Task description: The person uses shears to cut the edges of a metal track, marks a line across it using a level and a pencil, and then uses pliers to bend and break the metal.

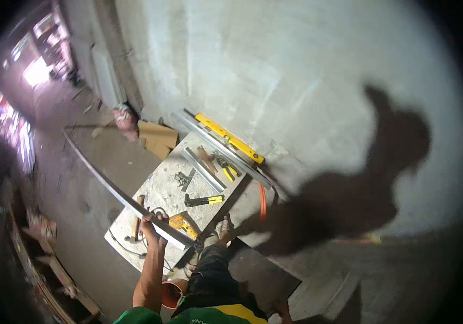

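Note:
My left hand (150,229) is wrapped round a long, thin metal channel (110,186), near its close end. The channel reaches away over the board's left edge, its far end out over the floor. Beneath that grip, a yellow power drill (184,225) and a hammer (136,218) lie on the pale board (158,186). Low in the view, beside my leg, my right hand (282,311) shows only in part, with its fingers blurred and dark. A black and yellow hand tool (204,201) rests further up the board.
A yellow spirit level (230,139) lies along metal profiles at the board's wall side. Yellow-handled snips (228,169) and a short metal channel (203,170) lie nearby. Cardboard (158,137) sits behind. An orange bucket (171,296) stands by my legs. The wall (296,65) rises on the right.

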### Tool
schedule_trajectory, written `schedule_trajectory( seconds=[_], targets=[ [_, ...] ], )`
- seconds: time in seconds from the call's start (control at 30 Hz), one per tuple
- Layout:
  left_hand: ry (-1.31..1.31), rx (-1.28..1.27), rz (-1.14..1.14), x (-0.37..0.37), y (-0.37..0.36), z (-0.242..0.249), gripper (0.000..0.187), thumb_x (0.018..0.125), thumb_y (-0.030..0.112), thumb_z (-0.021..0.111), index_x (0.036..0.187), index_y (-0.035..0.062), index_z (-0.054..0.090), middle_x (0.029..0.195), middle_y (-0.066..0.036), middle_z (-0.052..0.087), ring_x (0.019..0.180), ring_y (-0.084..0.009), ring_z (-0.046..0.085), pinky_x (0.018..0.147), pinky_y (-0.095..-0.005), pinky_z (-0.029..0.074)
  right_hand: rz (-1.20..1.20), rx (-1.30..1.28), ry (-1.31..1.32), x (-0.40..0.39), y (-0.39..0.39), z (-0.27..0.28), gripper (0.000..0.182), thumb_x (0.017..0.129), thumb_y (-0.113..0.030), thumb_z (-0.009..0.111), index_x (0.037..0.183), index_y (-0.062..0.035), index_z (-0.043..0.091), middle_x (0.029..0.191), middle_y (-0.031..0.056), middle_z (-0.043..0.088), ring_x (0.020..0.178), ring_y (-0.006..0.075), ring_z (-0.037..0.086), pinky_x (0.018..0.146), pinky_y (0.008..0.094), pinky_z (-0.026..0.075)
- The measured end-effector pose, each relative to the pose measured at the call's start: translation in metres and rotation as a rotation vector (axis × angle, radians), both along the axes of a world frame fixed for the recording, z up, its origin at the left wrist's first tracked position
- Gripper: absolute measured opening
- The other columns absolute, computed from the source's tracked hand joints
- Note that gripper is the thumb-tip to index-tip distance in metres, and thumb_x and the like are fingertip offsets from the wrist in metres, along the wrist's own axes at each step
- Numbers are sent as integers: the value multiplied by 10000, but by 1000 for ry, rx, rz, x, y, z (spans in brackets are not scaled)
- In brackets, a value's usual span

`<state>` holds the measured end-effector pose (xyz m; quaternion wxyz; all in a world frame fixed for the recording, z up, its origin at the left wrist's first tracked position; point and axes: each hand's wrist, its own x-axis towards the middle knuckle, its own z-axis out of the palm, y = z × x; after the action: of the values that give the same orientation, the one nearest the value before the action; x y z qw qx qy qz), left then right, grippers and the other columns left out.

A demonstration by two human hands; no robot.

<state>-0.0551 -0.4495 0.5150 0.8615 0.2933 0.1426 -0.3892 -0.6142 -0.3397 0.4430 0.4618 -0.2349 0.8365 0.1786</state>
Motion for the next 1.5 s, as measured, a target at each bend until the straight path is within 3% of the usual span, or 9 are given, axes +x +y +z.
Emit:
schedule_trajectory(
  seconds=[0.1,0.23,0.33,0.4,0.6,0.8,0.9,1.0,1.5],
  targets=[
    [116,-4,16,3,-13,-33,245,740,259,541,839,39,497,652,-101,501,653,-247,544,669,-391,489,168,-223,-62,-89,-65,-85,495,862,-241,682,1252,30,541,1157,220,607,911,278,660,719,391,553],
    [131,193,-57,-18,-24,-36,529,784,473,485,964,-21,542,745,-155,599,684,-300,594,661,-382,493,286,-54,4,5,-244,19,445,880,-242,665,1210,41,569,1101,231,632,890,301,673,701,397,566],
    [211,169,-83,-25,-46,-19,576,797,498,464,991,-38,547,765,-160,611,717,-301,599,686,-397,498,92,-414,50,58,-334,53,346,869,-242,630,1078,34,647,998,162,662,838,229,678,698,353,547],
    [101,-107,-300,-27,-41,-66,589,809,497,479,1014,-51,540,853,-193,629,809,-320,618,754,-435,509,286,-381,-13,74,-382,58,332,867,-244,632,1051,32,650,971,158,662,826,224,675,684,352,543],
    [345,-44,35,-75,-53,-54,655,850,502,525,1154,-78,503,1100,-239,598,993,-369,622,914,-477,499,757,-237,-191,134,-440,68,298,862,-253,637,969,25,658,888,149,660,790,207,664,643,350,529],
    [347,112,65,-129,-39,-59,807,937,644,270,1363,-32,384,1235,-273,547,1052,-441,590,941,-550,468,1634,-428,-602,124,-516,-13,237,883,-282,635,875,-49,680,742,94,675,677,207,651,652,380,502],
    [187,169,172,-168,-29,-95,995,838,808,213,1440,20,294,1253,-331,499,1029,-420,606,918,-540,503,1079,-98,-630,176,-535,16,267,949,-252,555,792,-44,614,652,14,573,606,124,595,506,270,469],
    [197,-204,224,-169,-25,-66,1099,767,865,91,1480,41,234,1311,-334,456,1121,-447,563,951,-556,484,1096,-130,-621,216,-554,24,235,937,-241,586,928,-7,598,755,60,619,638,143,639,506,286,522],
    [72,-264,522,-168,-109,-30,1188,735,896,121,1452,-38,273,1354,-359,410,1138,-424,567,886,-504,533,1398,-27,-517,274,-669,-4,227,907,-249,624,972,-32,624,806,85,658,630,183,674,492,314,532]
  ],
)
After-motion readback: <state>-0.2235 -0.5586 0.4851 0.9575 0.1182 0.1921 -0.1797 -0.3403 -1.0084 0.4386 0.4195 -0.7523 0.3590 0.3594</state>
